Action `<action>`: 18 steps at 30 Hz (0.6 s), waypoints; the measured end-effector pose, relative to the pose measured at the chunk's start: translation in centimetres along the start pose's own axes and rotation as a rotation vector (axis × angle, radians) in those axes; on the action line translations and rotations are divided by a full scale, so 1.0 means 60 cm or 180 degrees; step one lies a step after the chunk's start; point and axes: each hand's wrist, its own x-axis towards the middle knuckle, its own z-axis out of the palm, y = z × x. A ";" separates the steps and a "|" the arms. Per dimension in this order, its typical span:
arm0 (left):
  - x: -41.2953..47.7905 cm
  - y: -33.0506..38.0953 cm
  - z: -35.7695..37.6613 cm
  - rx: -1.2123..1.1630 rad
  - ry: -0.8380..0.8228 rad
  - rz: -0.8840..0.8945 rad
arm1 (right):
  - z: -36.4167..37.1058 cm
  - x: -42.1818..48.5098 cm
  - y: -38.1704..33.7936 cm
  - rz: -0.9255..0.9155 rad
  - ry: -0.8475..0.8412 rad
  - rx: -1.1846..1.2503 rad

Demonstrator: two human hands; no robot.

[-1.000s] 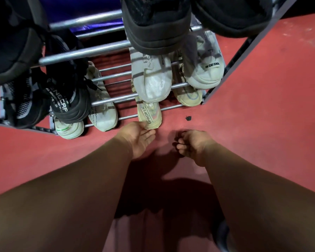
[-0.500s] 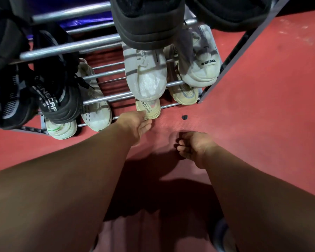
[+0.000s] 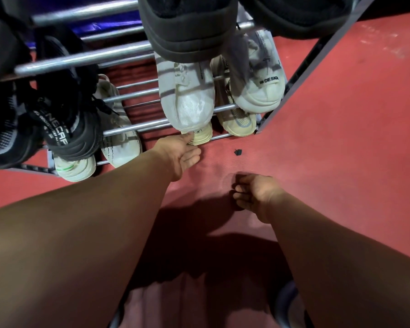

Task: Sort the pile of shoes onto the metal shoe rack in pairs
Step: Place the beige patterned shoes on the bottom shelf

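The metal shoe rack (image 3: pixel 137 126) fills the top of the head view, seen from above, with shoes on several tiers. On the bottom tier a cream sneaker (image 3: pixel 202 137) shows only its toe under a white sneaker (image 3: pixel 187 100); its cream mate (image 3: pixel 238 123) lies to the right. My left hand (image 3: pixel 182 155) has straight fingers, and its fingertips touch the cream sneaker's toe. Over the red floor my right hand (image 3: pixel 253 194) hovers with fingers loosely curled, holding nothing.
Black sneakers (image 3: pixel 64 114) and white sneakers (image 3: pixel 118 136) fill the rack's left side; dark shoes (image 3: pixel 187 27) sit on the top tier and a white "DESIGN" sneaker (image 3: pixel 260 81) at right. A small black scrap (image 3: pixel 238 152) lies on the red floor (image 3: pixel 341 150).
My left hand pushed forward against the cream sneaker's toe, sliding the shoe deeper under the white sneaker. My right hand stayed in place.
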 end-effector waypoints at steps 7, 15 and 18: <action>-0.006 -0.011 -0.001 -0.0019 -0.0204 -0.0126 | -0.001 -0.001 0.000 0.0034 0.0019 -0.0015; -0.002 -0.003 0.005 -0.0134 0.0077 0.0158 | -0.003 -0.004 0.003 -0.0002 0.0004 -0.0013; 0.002 0.002 0.007 0.0086 0.0227 0.0174 | -0.008 -0.003 0.008 -0.0010 -0.0018 -0.0050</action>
